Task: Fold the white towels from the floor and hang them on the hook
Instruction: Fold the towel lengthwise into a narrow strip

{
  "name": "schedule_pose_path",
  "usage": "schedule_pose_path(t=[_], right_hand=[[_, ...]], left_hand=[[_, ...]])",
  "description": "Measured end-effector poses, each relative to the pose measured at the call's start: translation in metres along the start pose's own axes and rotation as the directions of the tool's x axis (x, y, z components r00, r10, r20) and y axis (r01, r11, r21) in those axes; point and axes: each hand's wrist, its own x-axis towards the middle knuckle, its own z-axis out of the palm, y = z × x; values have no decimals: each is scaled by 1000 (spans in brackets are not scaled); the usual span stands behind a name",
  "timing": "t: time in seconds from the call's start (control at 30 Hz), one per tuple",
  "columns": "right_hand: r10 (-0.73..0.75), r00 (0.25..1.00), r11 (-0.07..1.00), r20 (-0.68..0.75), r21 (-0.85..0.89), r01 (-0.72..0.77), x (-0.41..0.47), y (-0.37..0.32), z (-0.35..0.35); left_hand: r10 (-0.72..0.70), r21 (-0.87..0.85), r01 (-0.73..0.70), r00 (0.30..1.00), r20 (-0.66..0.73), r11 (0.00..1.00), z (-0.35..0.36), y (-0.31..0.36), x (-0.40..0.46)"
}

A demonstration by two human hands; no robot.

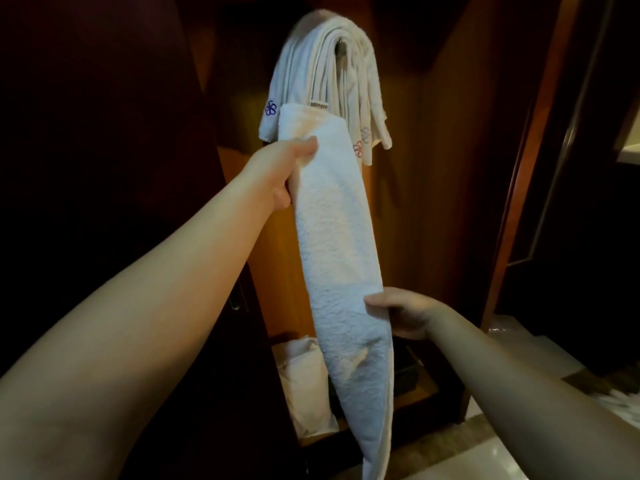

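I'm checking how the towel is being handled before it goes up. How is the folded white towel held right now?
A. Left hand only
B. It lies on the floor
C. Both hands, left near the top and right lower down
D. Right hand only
C: the left hand grips the folded white towel near its top, the right hand pinches its edge lower down.

Left hand (277,171) high, right hand (403,315) low

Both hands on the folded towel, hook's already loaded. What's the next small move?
Probably lift the long folded white terry towel with the left hand above the dark hook, since its top sits below the white towels draped there; right hand steadies lower.
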Motion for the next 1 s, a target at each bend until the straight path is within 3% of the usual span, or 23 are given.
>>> schedule_pose_path(t=[0.13,0.27,0.5,0.6,0.67,0.77,0.87,1.0], right_hand=[[100,994,989,38,-116,-95,-8,1,0],[139,989,989,59,34,-141,-22,-2,-1],[22,989,968,146,244,-57,-43,-33,11],[-64,994,952,83,305,36,-49,-55,13],[-124,992,939,32,328,107,-49,-71,13],[-194,980,940,-32,279,195,-45,-95,13],[-214,959,940,-185,229,253,-38,-112,7],[-222,924,947,-311,157,281,-32,-128,2]], left_hand=[[-22,-13,21,998,-63,1000,4,2,18],[-76,-17,75,993,-87,997,0,-5,39],[-194,-66,186,970,-146,980,-7,-61,64],[-202,-228,198,979,6,953,-18,-91,69],[-267,-358,309,950,164,881,-23,-113,65],[-316,-221,419,868,384,881,-20,-150,50],[-232,-156,351,832,503,923,-12,-180,25],[-105,-75,158,874,475,985,-10,-197,5]])
